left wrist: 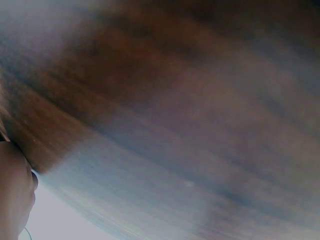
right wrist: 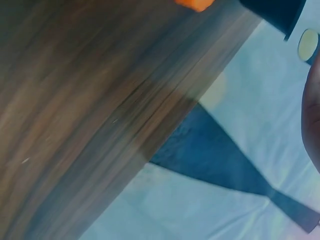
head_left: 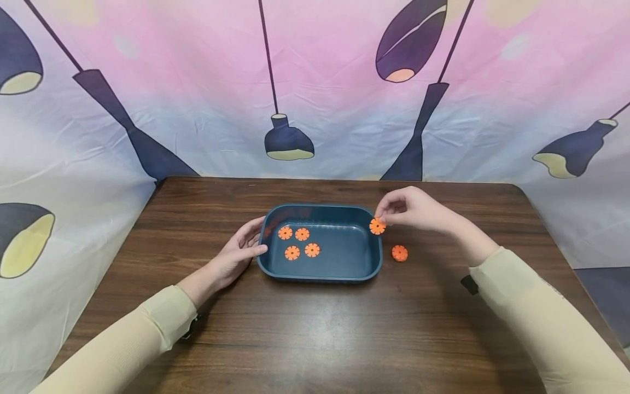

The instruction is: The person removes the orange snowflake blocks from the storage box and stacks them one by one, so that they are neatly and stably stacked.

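Note:
A dark blue rectangular tray with rounded corners sits on the table. My left hand grips its left end, thumb over the rim and fingers along the outside wall. Between thumb and fingertips, my right hand pinches an orange notched disc, which overlaps the tray's right rim in the head view. Several similar orange discs lie flat in the left half of the tray. Just right of the tray, more orange discs are piled on the table, partly seen as an orange edge in the right wrist view.
The brown wood-grain table ends at a back edge behind the tray. Beyond it hangs a cloth printed with dark lamps. In the left wrist view the table surface is blurred and fills most of the picture.

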### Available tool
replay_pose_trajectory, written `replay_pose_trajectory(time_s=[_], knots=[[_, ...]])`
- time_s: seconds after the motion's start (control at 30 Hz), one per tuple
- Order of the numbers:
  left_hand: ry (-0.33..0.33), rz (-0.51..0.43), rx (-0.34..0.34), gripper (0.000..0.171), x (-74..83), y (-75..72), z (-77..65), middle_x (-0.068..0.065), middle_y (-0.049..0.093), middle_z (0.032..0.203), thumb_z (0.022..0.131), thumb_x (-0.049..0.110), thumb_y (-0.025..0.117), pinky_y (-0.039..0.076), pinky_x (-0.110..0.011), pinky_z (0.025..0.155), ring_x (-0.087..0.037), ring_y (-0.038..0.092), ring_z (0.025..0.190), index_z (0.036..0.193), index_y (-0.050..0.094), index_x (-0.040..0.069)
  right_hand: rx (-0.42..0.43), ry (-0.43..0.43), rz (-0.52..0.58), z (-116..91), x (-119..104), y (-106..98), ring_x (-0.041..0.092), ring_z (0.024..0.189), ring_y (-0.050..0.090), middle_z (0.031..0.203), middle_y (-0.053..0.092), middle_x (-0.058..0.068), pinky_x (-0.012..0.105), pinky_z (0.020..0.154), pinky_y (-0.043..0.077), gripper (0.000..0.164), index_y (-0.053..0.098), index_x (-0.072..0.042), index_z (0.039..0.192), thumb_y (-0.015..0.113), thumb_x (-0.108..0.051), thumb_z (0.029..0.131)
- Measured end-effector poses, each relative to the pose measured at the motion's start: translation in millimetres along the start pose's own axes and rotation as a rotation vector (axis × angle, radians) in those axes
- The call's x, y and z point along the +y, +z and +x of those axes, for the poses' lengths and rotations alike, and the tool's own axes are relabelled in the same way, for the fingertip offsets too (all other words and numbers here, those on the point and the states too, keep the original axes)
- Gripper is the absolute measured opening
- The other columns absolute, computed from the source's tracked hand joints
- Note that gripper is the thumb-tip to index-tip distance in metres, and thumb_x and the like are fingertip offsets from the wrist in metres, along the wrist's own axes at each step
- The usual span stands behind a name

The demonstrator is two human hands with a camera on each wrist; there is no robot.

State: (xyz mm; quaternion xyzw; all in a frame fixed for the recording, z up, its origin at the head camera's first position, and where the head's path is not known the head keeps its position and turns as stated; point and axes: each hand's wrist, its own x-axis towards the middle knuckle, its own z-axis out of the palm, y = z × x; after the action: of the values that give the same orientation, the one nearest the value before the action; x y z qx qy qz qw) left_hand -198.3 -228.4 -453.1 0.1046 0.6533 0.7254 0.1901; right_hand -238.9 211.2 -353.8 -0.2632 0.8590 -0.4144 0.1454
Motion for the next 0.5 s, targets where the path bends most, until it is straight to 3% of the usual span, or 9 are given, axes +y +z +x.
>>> replay_pose_trajectory(time_s=[0.17,0.4,0.5], knots=[[-0.011,0.004,0.000,0.074,2.6,0.8,-0.8,-0.018,0.024,0.172,0.104,0.002,0.062,0.041,-0.010,0.113,-0.003,0.044,0.143,0.167,0.025,0.006,0.010,0.025,0.014,-14,14,-5,0.012,0.080,0.070,0.091,0.077,0.009,0.023,0.078,0.061,0.006,0.078,-0.002,0.101,0.078,-0.003,0.095],[-0.015,-0.003,0.004,0.074,2.8,0.3,-0.7,-0.019,0.022,0.173,0.103,0.002,0.062,0.040,-0.009,0.113,-0.003,0.043,0.143,0.167,0.025,0.007,-0.012,0.084,0.046,-27,33,-6,0.021,0.080,0.073,0.091,0.076,0.013,0.032,0.078,0.063,0.008,0.077,0.002,0.102,0.077,0.001,0.094],[-0.014,-0.005,0.003,0.073,1.4,-0.3,-0.3,-0.017,0.024,0.172,0.103,0.002,0.062,0.040,-0.009,0.113,-0.004,0.043,0.143,0.167,0.026,0.008,-0.023,0.101,0.037,-30,42,-4,0.014,0.078,0.071,0.090,0.077,0.011,0.030,0.077,0.063,0.009,0.077,0.002,0.102,0.076,0.002,0.093]])
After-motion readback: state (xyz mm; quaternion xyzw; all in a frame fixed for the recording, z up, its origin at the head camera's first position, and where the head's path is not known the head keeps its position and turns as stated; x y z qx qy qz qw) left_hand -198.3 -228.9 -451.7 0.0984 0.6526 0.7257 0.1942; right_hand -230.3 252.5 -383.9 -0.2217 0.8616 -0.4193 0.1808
